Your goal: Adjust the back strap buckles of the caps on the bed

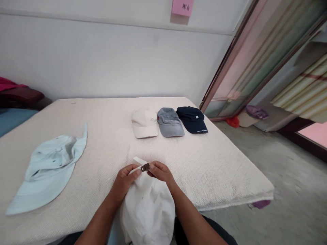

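A white cap (149,207) is held up in front of me, its back strap turned toward the far side. My left hand (126,178) pinches the cap's edge beside the brown metal buckle (145,167). On the buckle's other side, my right hand (160,172) grips the strap with thumb and fingers. A loose white strap end (139,160) sticks out past the buckle. Beyond my hands lie a cream cap (145,123), a grey-blue cap (170,122) and a navy cap (192,119) in a row. Off to the left rests a light blue cap (52,170) with its strap end sticking up.
The caps lie on a bed or table with a textured cream cover (217,170). Behind it stands a white wall with a pink note (182,7). A sliding door (230,61) and concrete floor (281,170) are at the right.
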